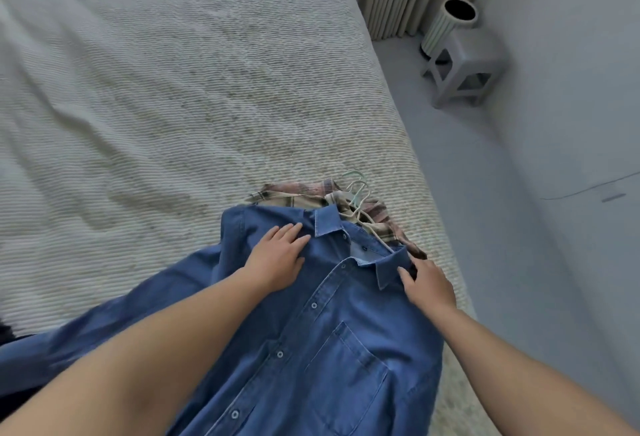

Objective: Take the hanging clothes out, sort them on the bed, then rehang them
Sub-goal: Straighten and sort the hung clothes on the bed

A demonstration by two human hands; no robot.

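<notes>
We start at the left, where the bed (145, 89) is bare and bumpy, with a few soft folds in its cover. Near the bottom left corner of the view a blue sleeve trails away, and something dark peeks out there that we cannot make out. Next comes our left hand (277, 255). It lies flat with the fingers spread, pressing down on the shoulder of the blue shirt (332, 349), beside the collar. It is not pinching anything. The blue shirt lies face up close to the right edge of the bed, with its collar pointing away from us and its long body running back toward us, under our arms and out of view. Just past the collar, a plaid shirt (298, 193) sticks out from under it, so it lies below the blue one. We see only its top part. Pale hangers (356, 200) lie on the plaid shirt with their hooks pointing away, and we cannot count them for sure. Our right hand (429, 283) rests on the other side of the collar, fingers loose and bent at the cloth, but we cannot tell if it grips it. The hangers sit beyond both hands, a bit nearer to the right one, so we think that hand would reach them first. Far right, on the floor, stand a stool (464, 65) and a striped tube (446, 23).
</notes>
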